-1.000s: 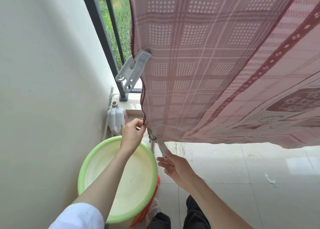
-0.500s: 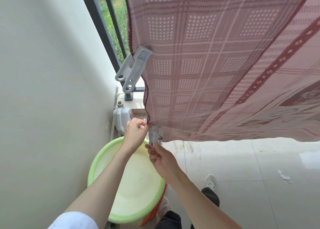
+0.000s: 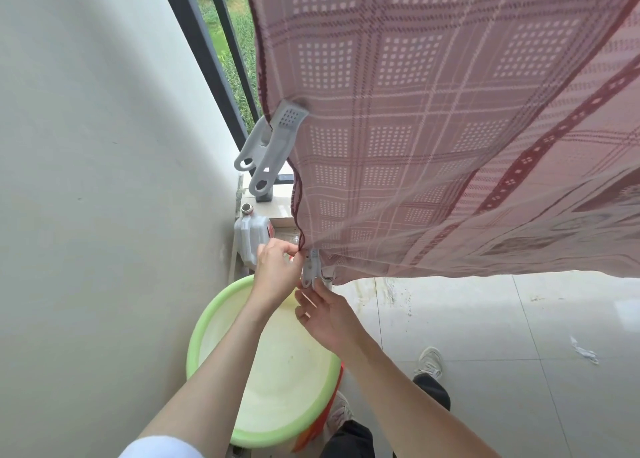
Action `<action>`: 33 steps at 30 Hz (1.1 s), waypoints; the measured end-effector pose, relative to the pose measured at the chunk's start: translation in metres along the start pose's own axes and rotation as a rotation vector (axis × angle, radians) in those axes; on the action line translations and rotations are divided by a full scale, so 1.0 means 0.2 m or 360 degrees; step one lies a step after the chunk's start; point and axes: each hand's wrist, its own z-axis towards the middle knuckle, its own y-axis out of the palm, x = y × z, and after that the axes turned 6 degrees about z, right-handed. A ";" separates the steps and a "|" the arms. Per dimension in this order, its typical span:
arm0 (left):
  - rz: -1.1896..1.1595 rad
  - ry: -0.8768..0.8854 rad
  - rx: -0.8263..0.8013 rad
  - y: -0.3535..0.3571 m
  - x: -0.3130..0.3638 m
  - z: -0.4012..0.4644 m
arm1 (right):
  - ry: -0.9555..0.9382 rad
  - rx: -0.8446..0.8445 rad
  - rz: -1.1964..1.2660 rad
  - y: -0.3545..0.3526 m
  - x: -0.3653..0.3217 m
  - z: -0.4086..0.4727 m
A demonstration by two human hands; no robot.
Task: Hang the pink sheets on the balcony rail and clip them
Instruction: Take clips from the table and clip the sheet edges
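Note:
The pink checked sheet (image 3: pixel 433 118) hangs from above and fills the upper right. A large grey clip (image 3: pixel 273 146) grips its left edge halfway up. My left hand (image 3: pixel 277 270) pinches the sheet's dark hem at the lower left corner. Right beside it a second, smaller grey clip (image 3: pixel 312 267) sits on that corner, and my right hand (image 3: pixel 329 314) holds the clip's handles from below. The dark balcony rail bars (image 3: pixel 207 63) run up the left behind the sheet; the rail's top is out of view.
A plain wall fills the left side. A green-rimmed basin (image 3: pixel 207 322) stands below my arms on something red. A white plastic jug (image 3: pixel 251 234) sits by the ledge. Tiled floor spreads to the right, with my shoe (image 3: pixel 429 360) and a scrap of white litter (image 3: pixel 585 350).
My right hand has come up from below to the sheet's corner and now holds the small clip on the fabric. My left hand stays pinching the hem. The view has shifted slightly.

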 end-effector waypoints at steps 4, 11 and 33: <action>0.0043 0.0016 0.0022 0.02 -0.01 0.00 | 0.0079 -0.0062 -0.0297 -0.01 -0.02 0.01; -0.0027 -0.0138 0.0003 0.11 -0.09 -0.14 | -0.0119 0.0374 -0.1436 -0.15 -0.17 -0.11; 0.0837 0.0817 -0.0059 0.86 1.32 -0.96 | -0.1206 0.0773 -0.3315 -1.03 -1.56 -1.71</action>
